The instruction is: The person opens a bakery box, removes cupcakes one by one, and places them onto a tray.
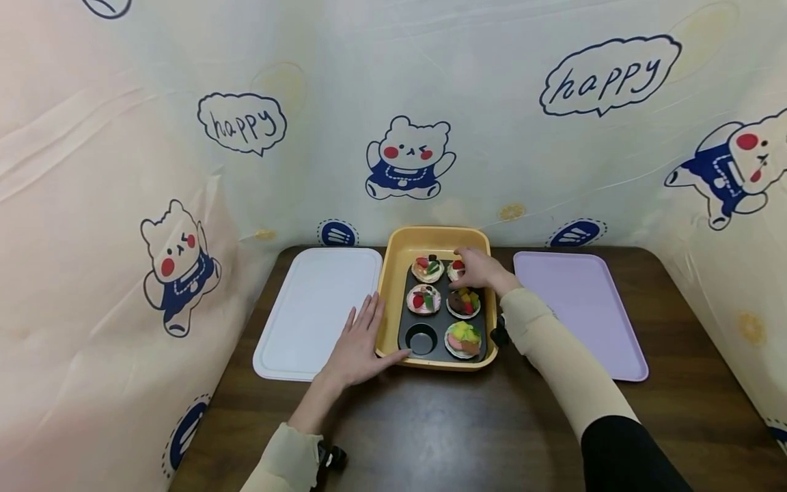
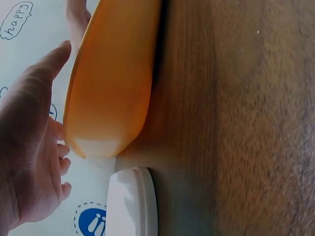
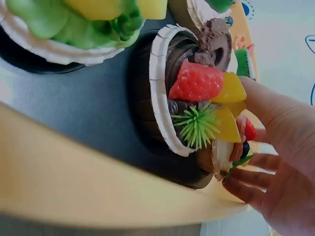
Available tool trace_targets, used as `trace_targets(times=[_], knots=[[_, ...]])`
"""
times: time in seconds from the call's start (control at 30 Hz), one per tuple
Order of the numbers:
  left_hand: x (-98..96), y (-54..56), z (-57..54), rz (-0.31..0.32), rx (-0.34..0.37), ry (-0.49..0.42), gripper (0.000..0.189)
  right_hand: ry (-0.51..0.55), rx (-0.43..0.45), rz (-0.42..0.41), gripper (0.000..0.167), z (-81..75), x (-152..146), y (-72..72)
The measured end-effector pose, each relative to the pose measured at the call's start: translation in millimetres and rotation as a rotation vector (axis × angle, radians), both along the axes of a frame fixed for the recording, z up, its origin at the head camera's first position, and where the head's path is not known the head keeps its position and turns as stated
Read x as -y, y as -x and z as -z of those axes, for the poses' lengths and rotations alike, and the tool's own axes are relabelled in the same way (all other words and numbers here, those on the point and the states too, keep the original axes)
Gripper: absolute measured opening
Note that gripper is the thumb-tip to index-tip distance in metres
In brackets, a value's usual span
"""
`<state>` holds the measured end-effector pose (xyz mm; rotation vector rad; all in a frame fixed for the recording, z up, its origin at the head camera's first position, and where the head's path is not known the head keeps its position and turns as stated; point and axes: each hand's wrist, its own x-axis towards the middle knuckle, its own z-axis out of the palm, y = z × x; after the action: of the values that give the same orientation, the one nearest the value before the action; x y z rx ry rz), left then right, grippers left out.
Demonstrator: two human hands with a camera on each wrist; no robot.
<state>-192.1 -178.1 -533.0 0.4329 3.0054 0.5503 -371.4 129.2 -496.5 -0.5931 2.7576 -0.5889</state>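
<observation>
A dark muffin tin (image 1: 434, 324) lies inside a yellow bin (image 1: 396, 253), with fruit-topped toy cupcakes in several of its cups. My right hand (image 1: 482, 270) grips the far right cupcake (image 1: 456, 269), thumb on one side and fingers on the other; the hand partly hides it. Nearer me in that column sit a chocolate cupcake (image 3: 162, 88) with strawberry and yellow fruit and a green-and-yellow-topped cupcake (image 1: 462, 339). On the left are two more cupcakes (image 1: 423, 299), and the near left cup (image 1: 421, 339) is bare. My left hand (image 1: 356, 348), fingers straight, rests along the bin's left rim.
A white tray (image 1: 307, 314) lies left of the bin and a purple tray (image 1: 590, 307) lies to its right. All stand on a dark wooden table (image 1: 430, 424). Behind hangs a printed curtain (image 1: 492, 157) with bears and "happy" lettering.
</observation>
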Motion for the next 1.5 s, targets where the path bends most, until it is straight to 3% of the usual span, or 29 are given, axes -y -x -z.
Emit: trace_targets(times=[0.1, 0.27, 0.4, 0.6, 0.93, 1.3, 1.5], knots=[[-0.7, -0.4, 2.4, 0.003, 0.002, 0.002, 0.126, -0.053, 0.017, 0.038, 0.077, -2.2, 4, -1.2], [-2.8, 0.1, 6.1, 0.006, 0.005, 0.005, 0.128, -0.101, 0.038, 0.112, 0.041, -10.8, 9, -5.4], [-6.0, 1.1, 6.5, 0.005, 0.022, 0.005, 0.128, -0.124, 0.032, 0.165, 0.033, -15.3, 10, -8.4], [-6.8, 1.1, 6.9, 0.005, 0.012, -0.007, 0.127, -0.126, 0.021, 0.187, 0.037, -12.6, 9, -10.2], [-4.5, -0.3, 7.7, 0.013, -0.015, -0.029, 0.125, -0.104, -0.056, 0.147, 0.065, -5.1, 11, -9.1], [-1.0, -0.6, 10.0, 0.008, -0.016, -0.04, 0.126, 0.072, -0.066, 0.133, 0.078, -5.9, 4, -10.8], [-0.6, -1.3, 12.0, -0.001, -0.013, -0.052, 0.126, 0.153, -0.053, 0.121, 0.076, -4.5, 5, -10.8]])
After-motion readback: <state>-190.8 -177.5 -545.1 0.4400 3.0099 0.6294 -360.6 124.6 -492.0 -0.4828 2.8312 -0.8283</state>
